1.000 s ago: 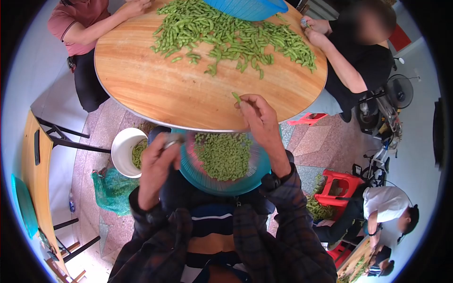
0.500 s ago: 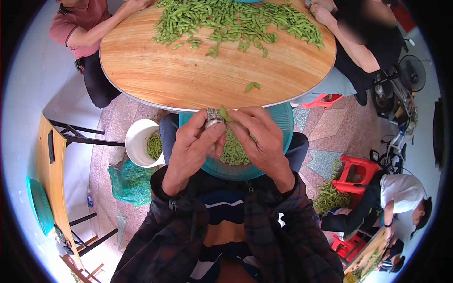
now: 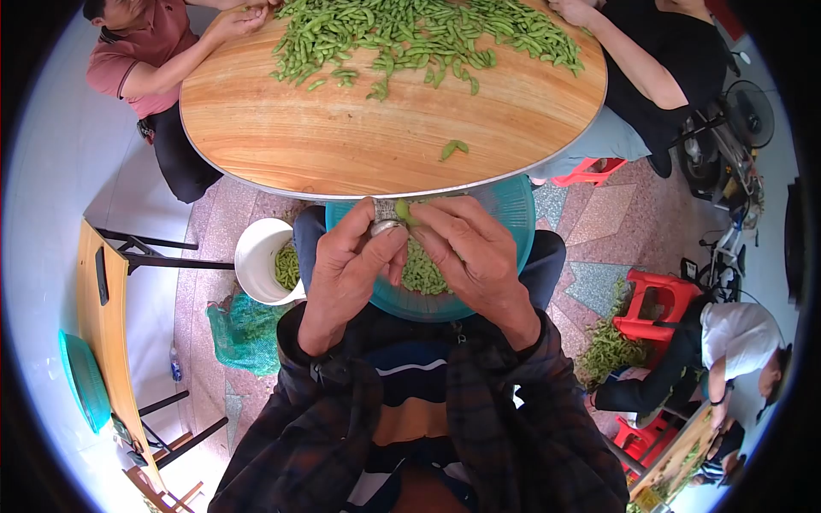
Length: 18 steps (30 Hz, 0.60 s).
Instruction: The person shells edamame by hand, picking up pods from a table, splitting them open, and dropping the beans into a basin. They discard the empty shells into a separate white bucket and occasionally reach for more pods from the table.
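Over a teal plastic basin (image 3: 518, 218), my left hand (image 3: 349, 269) and my right hand (image 3: 479, 256) meet around one green soybean pod (image 3: 403, 209). My right thumb and fingers pinch the pod. My left thumb and forefinger close against its other side; a grey woven-looking wrap (image 3: 385, 210) shows at the forefinger and a shiny metal piece (image 3: 386, 227) at the thumb tip. Shelled green soybeans (image 3: 423, 275) lie in the basin below, partly hidden by my hands.
A wooden table (image 3: 342, 141) ahead bears a heap of pods (image 3: 385, 38), with two people seated at it. At left stand a white bucket (image 3: 256, 256) and a green mesh bag (image 3: 246, 333). Red stools (image 3: 654, 299), pods on the floor and another person are at right.
The pod shows less above my fingers, sitting lower between both hands. My view has shifted slightly. The hands of the person at upper left have moved over the table edge.
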Motion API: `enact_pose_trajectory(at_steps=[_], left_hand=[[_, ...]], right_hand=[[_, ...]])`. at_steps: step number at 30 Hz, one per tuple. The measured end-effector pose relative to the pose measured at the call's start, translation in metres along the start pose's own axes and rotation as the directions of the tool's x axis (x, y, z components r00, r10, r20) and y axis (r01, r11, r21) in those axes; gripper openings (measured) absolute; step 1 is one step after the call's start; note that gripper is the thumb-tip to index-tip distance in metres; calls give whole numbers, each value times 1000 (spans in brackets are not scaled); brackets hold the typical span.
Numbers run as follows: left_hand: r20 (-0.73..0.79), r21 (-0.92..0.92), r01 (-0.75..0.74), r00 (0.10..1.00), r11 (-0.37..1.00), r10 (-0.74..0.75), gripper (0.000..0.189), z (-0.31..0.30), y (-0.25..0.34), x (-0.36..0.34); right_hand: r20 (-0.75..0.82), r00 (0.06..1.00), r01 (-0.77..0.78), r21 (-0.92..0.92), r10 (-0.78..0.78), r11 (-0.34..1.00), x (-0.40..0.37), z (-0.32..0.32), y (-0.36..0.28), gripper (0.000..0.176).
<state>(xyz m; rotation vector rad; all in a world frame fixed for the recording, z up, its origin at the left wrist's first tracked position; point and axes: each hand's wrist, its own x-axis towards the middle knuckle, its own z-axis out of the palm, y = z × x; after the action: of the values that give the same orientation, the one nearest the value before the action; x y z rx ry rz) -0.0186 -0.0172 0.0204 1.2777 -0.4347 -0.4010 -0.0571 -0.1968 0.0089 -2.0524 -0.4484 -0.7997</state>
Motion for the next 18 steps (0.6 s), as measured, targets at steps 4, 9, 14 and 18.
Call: enact_pose_trajectory(at_steps=[4, 9, 14, 18], left_hand=[[-4, -2, 3, 1000, 1000, -3, 14, 1, 1, -1], [-1, -32, 24, 1000, 999, -24, 15, 1, -1, -1], [-19, -134, 102, 994, 986, -106, 18, 1, -1, -3], [-33, -131, 90, 995, 987, -95, 18, 3, -2, -3]], right_hand=[[-12, 1000, 24, -24, -25, 999, -1, 0, -2, 35], [-19, 997, 69, -79, -71, 994, -3, -1, -3, 36], [-12, 994, 107, -98, -109, 989, -4, -1, -4, 37], [-30, 999, 29, -65, -31, 997, -9, 3, -5, 39]])
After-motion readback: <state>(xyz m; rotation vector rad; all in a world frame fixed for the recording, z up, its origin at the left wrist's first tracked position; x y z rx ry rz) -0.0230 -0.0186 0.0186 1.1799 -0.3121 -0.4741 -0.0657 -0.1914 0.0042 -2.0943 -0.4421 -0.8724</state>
